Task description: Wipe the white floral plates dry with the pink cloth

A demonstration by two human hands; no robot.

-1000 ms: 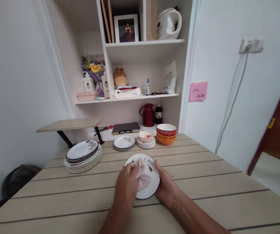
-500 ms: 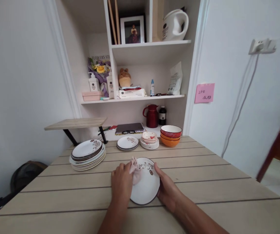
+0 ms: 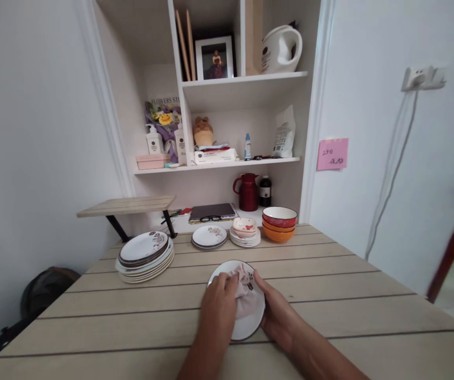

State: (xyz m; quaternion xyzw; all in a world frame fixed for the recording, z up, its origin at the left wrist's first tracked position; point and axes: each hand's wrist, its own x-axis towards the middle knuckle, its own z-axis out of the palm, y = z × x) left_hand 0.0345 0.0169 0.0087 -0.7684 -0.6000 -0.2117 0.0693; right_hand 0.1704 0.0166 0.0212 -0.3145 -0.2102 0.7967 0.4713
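A white plate with a dark rim and brown floral print is tilted just above the front of the wooden table. My right hand grips its right edge, thumb on the upper face and fingers underneath. A crumpled pale pink cloth lies against the plate's face, bunched under my left hand, whose fingers are closed on it. That hand covers the plate's left part. Beyond the plate stands a short stack of similar plates.
A taller plate stack stands at the left by a small raised wooden shelf. Small dishes and stacked bowls line the back right. A red thermos jug and a laptop sit behind the table.
My left hand has moved the cloth rightward across the plate, from its left side to the middle. My right hand keeps its hold. The view has shifted slightly.
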